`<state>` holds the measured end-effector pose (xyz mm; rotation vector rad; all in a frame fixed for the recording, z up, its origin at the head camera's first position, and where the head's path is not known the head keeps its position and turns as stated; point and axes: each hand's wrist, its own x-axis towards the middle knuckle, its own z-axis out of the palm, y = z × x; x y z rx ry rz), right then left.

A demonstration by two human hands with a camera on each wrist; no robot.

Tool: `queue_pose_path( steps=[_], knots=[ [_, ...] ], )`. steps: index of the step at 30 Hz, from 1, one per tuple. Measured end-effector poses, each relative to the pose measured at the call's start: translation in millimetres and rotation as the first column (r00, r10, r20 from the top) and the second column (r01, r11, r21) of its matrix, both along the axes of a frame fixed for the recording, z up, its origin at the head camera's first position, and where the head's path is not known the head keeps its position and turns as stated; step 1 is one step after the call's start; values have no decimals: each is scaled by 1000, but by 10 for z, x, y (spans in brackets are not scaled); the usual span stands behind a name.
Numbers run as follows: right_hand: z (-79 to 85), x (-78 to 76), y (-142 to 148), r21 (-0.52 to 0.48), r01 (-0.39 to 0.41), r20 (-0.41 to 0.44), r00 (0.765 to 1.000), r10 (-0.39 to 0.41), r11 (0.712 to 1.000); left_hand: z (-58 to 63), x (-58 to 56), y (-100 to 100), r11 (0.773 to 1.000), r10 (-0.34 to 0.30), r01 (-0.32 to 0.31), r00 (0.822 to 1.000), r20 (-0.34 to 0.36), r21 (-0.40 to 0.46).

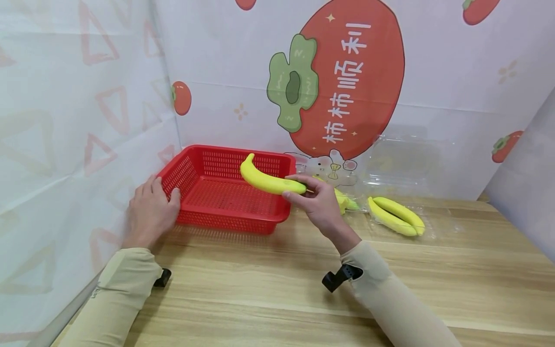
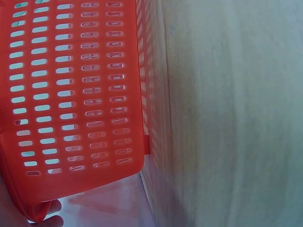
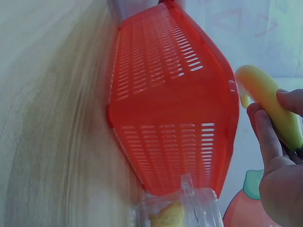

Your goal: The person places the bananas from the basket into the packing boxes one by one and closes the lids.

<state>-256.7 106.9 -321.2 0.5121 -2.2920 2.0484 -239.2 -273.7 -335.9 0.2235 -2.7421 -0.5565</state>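
Observation:
A yellow banana (image 1: 270, 183) is pinched at its right end between the thumb and fingers of my right hand (image 1: 323, 205). It hangs over the right part of a red plastic basket (image 1: 230, 214), above the rim. In the right wrist view the banana (image 3: 272, 101) shows beside the basket's rim, with my thumb on one side and fingers on the other. My left hand (image 1: 153, 207) grips the basket's left rim near the front corner. The left wrist view shows the basket's slotted wall (image 2: 75, 94) and a few fingertips (image 2: 49, 221) at its edge.
Right of the basket, clear plastic packaging holds yellow fruit (image 1: 342, 200), partly hidden by my right hand. Two more bananas (image 1: 396, 217) lie in an opened clear clamshell (image 1: 396, 161). A printed cloth (image 1: 225, 91) stands behind the wooden table (image 1: 260, 289), and another sheet (image 1: 65, 144) at left.

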Motion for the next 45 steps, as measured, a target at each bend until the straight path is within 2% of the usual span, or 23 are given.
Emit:
queue_pose_path(
  steps=[18, 25, 31, 40, 45],
  knots=[
    [214, -53, 424, 19, 52, -24, 998, -51, 998, 26, 15, -10, 1000, -4, 4, 1000, -6, -7],
    [239, -68, 579, -26, 59, -22, 998, -60, 998, 12, 13, -9, 1000, -6, 6, 1000, 2, -6],
    [250, -93, 719, -22, 77, -24, 997, -77, 997, 7, 12, 1, 1000, -8, 8, 1000, 5, -1],
    [261, -147, 918, -109, 82, -19, 996, -84, 991, -5, 3, -16, 1000, -10, 10, 1000, 7, -9],
    [278, -138, 997, -105, 100, -34, 994, -105, 989, -17, -8, -29, 1000, -8, 8, 1000, 7, -2]
  ],
)
